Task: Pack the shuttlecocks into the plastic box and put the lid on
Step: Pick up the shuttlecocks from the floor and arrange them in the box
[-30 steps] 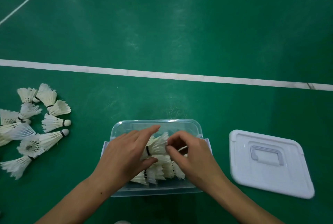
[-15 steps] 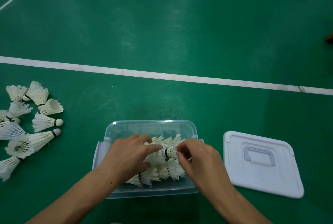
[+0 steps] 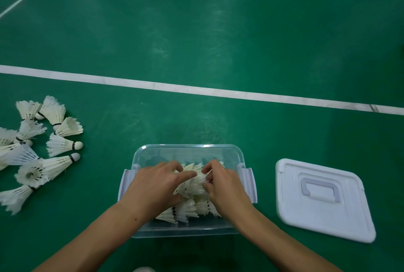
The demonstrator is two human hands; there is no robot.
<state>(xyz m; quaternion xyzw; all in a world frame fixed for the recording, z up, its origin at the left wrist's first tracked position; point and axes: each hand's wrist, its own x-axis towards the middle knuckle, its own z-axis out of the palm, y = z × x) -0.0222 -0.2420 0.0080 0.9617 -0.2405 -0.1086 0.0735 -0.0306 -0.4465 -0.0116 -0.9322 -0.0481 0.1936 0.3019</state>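
- Left hand (image 3: pixel 157 186) rests on the packed shuttlecocks (image 3: pixel 188 208), fingers straight, inside the clear plastic box (image 3: pixel 188 151); right hand (image 3: pixel 223 184) pinches one's feathers
- Lid (image 3: pixel 323 199) lies right of the box; loose shuttlecocks (image 3: pixel 43 147) left

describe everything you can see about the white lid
The lid is a white, glossy, plastic-looking rectangle with rounded corners and a raised rim. A recessed centre panel holds a fold-down handle lying flat. It rests top side up on the green floor, skewed, to the right of the clear plastic box and apart from it. Neither hand touches it.
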